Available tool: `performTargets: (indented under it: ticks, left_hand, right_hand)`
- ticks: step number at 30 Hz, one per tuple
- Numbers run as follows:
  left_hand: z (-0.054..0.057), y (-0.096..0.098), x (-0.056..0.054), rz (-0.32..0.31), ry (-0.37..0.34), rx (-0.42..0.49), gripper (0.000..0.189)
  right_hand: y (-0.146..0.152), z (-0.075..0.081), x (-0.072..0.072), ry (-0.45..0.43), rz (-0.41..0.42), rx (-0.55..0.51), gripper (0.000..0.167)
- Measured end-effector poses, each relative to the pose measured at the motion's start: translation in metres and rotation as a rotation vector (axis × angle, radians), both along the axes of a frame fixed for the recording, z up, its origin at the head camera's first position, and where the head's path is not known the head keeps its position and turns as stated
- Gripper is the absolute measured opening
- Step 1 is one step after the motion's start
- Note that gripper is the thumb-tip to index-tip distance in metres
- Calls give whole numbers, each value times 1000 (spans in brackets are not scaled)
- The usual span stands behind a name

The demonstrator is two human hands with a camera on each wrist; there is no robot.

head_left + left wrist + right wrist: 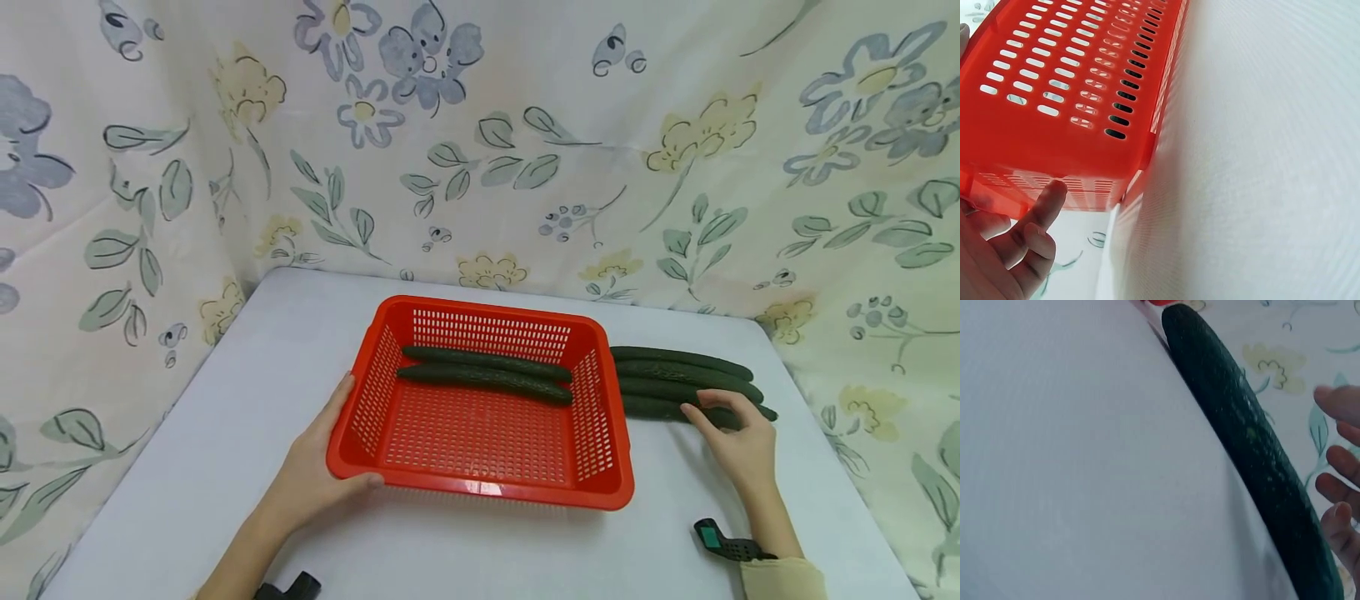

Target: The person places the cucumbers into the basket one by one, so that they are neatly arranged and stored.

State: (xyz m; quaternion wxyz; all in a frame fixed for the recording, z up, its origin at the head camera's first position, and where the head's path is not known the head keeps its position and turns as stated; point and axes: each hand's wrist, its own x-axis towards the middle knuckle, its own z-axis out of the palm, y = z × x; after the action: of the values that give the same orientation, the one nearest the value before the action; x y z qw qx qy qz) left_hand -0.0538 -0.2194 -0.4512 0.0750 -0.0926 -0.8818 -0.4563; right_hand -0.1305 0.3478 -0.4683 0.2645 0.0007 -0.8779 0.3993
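A red plastic basket (480, 492) stands on the table with two long dark green cucumbers (487, 377) lying side by side near its back wall. My left hand (315, 467) holds the basket's front left corner, thumb at the front rim and fingers along the left side. In the left wrist view, fingertips touch the outside of the perforated basket wall (1035, 144). Right of the basket lies a row of several cucumbers (675, 367). My right hand (738, 433) hovers at the nearest one, thumb and fingers apart. The right wrist view shows this cucumber (1247, 450) beside the spread fingers.
A white table (210, 400) carries everything. Floral cloth (480, 167) hangs behind it and along both sides. A black band with a small device (723, 542) is on the right wrist, and another dark device (292, 587) is at the left wrist.
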Motion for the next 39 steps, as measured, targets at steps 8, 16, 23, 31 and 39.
performTargets:
  ticks: [8, 16, 23, 31, 39]
  left_hand:
    - [-2, 0, -1, -2, -13, 10, 129]
    - [-1, 1, -1, -8, -13, 24, 128]
    - [-1, 1, 0, -11, -1, 25, 128]
    - [0, 1, 1, -1, -5, 17, 129]
    - [0, 1, 0, -4, 7, 9, 129]
  right_hand:
    - [13, -10, 0, -64, 13, -37, 48]
    - [26, -16, 0, -155, -71, -57, 52]
    - [28, -21, -1, -93, -11, -33, 48]
    - [28, -22, -2, -36, 26, 180, 46]
    - [24, -21, -6, 19, 112, 289, 42]
